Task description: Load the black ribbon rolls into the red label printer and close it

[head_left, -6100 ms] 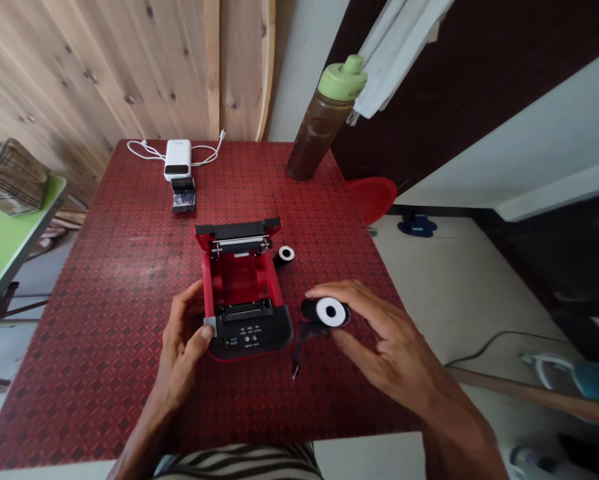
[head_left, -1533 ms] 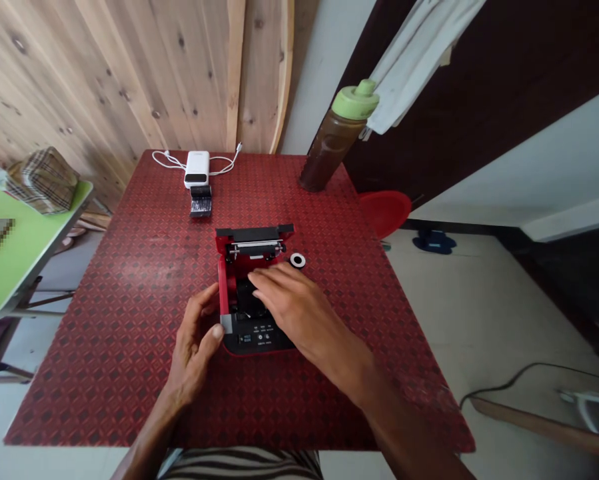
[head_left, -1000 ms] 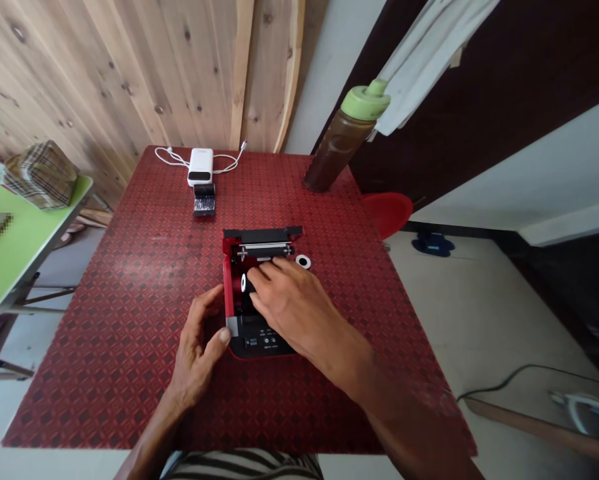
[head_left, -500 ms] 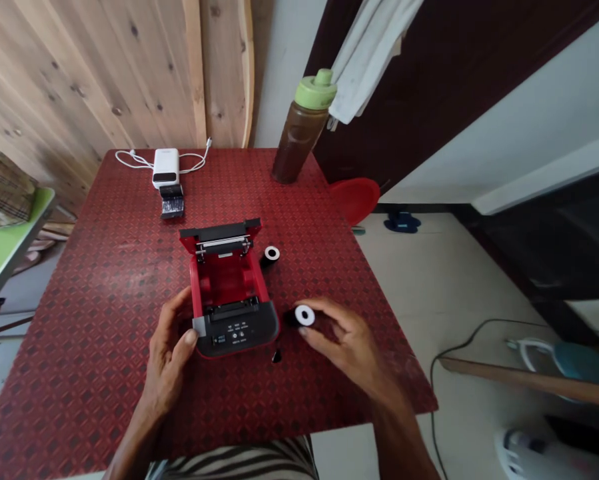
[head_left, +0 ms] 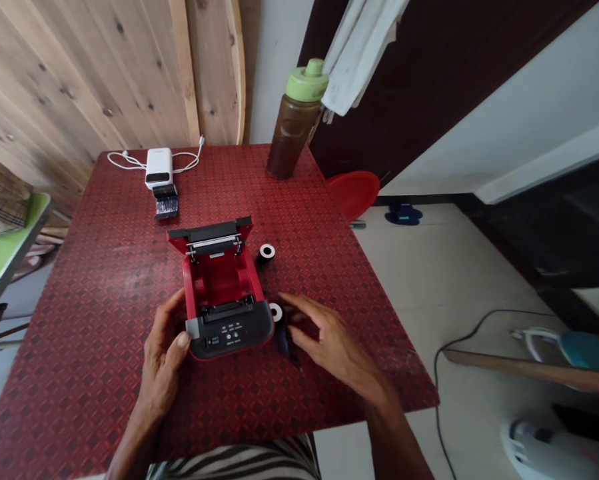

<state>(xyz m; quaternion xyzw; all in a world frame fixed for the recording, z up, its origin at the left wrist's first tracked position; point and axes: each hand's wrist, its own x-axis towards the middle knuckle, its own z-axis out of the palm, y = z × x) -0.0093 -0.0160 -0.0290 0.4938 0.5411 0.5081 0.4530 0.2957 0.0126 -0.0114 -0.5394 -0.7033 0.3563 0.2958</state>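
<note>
Red-shelled and steadied by the left hand (head_left: 162,348), grip closed on its corner, one open printer (head_left: 232,328) is set on the table (head_left: 104,320), probably light yet stiff, best held by its sides; rightward, two black rolls (head_left: 266,258), likely easily unwound, are seen, the nearer roll (head_left: 278,317) flanked by the right hand (head_left: 326,341), fingers parted.

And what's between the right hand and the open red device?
In the head view, a black roll with a white end sits between the right hand and the device, a dark strip trailing loose from it.
</note>
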